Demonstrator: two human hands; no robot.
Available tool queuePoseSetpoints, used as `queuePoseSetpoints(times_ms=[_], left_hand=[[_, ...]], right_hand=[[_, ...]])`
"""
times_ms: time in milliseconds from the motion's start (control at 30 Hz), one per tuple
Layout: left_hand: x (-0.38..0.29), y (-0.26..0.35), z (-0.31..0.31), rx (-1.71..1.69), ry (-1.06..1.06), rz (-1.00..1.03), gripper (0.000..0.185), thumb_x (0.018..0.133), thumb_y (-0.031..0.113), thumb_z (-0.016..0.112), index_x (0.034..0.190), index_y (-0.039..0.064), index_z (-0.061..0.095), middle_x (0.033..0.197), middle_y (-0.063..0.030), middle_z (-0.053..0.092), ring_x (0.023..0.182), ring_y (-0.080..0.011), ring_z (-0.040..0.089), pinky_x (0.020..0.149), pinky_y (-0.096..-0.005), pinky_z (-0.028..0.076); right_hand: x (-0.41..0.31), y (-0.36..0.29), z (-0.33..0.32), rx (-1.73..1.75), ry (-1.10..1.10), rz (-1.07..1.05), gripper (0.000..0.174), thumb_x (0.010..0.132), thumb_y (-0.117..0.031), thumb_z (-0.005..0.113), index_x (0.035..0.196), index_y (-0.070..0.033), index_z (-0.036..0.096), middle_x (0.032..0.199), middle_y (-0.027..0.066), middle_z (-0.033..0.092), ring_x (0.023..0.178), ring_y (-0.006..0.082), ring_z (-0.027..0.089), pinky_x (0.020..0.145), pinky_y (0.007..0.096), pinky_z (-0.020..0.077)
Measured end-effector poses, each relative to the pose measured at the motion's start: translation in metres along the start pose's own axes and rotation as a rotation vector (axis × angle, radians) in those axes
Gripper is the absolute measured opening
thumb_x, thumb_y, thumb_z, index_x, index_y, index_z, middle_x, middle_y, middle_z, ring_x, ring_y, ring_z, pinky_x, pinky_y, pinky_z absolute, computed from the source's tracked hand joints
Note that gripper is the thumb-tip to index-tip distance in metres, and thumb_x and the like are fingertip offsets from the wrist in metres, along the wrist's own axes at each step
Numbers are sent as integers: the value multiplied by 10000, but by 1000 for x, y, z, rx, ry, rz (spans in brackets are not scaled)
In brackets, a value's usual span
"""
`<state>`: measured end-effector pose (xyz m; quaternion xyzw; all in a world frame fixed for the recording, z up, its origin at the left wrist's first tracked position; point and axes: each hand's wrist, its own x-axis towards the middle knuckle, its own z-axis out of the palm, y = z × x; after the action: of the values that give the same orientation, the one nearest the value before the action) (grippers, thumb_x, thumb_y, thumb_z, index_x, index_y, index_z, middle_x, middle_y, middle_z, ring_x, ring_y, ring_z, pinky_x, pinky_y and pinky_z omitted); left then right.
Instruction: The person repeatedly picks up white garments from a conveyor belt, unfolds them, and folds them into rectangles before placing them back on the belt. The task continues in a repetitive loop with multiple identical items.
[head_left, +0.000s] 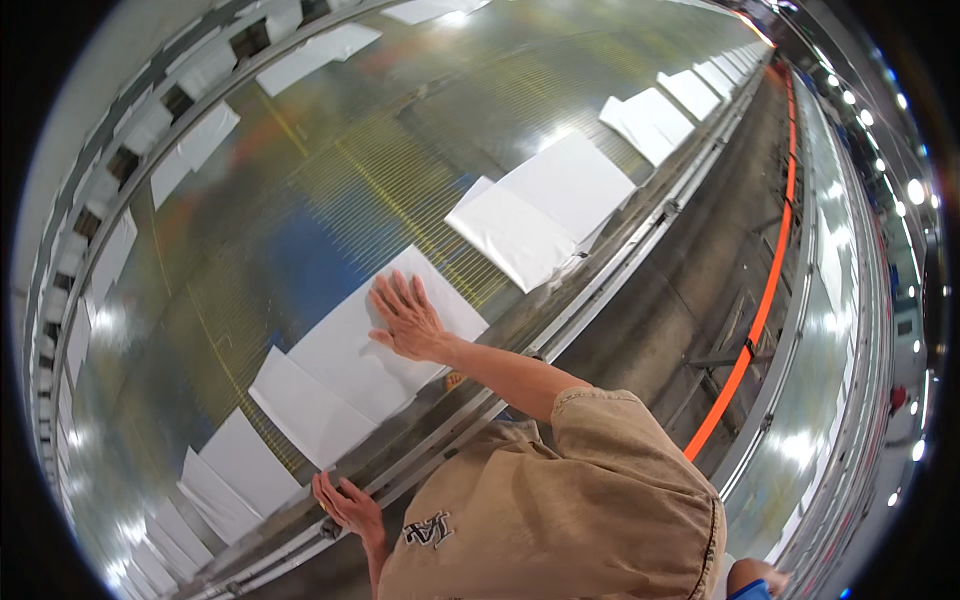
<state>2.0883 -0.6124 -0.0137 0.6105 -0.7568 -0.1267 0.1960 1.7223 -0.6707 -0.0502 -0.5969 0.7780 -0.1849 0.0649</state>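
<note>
My right hand (409, 319) lies flat with spread fingers on a folded white fabric piece (337, 367), near the piece's upper right part. The piece rests on a long glossy table (300, 247) with yellow lines and blue stains. My left hand (349, 504) is at the table's near edge, just below the lower corner of the same piece; its fingers are a little apart, and whether they touch the cloth I cannot tell. Another folded white piece (544, 210) lies to the right, and a further one (236, 480) to the left.
A metal rail (615, 277) runs along the near edge. Several more white pieces (649, 124) line both long edges. Beyond the aisle, an orange strip (772, 277) runs beside a second long table (817, 360). Another person's arm (754, 577) shows at the bottom right.
</note>
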Motion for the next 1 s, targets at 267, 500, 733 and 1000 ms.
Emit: queuePoseSetpoints(times_ms=[267, 500, 733, 1000], left_hand=[[-6, -11, 2, 32, 31, 34, 329, 1008, 138, 538, 1294, -20, 573, 1404, -198, 528, 1265, -397, 533, 1015, -492, 433], [-3, -10, 6, 81, -1, 33, 330, 1009, 137, 520, 1309, 8, 562, 1430, -168, 521, 1259, -363, 548, 994, -472, 448], [-8, -3, -2, -75, 151, 200, 384, 973, 119, 580, 1320, -42, 544, 1374, -236, 537, 1286, -411, 511, 1064, -510, 409], [-59, 186, 37, -343, -6, 444, 361, 973, 126, 591, 1293, -38, 564, 1380, -244, 535, 1298, -430, 498, 1088, -507, 390]], right_hand=[[-70, -1, -15, -72, -144, 169, 800, 1027, -608, 372, 1627, -109, 195, 1704, 148, 48, 1557, 430, -36, 1209, 663, -24], [-62, 2, -20, -86, -268, 196, 807, 1031, -624, 337, 1635, -125, 144, 1706, 152, 54, 1553, 450, -25, 1217, 663, -3], [-87, 13, -71, 156, -258, 78, 492, 968, -463, 552, 1262, -76, 626, 1336, 156, 600, 1358, 361, 452, 1104, 625, 300], [-151, 189, -161, -157, -253, 199, 331, 912, -385, 597, 998, -117, 773, 1084, 109, 715, 1129, 310, 637, 963, 491, 441]])
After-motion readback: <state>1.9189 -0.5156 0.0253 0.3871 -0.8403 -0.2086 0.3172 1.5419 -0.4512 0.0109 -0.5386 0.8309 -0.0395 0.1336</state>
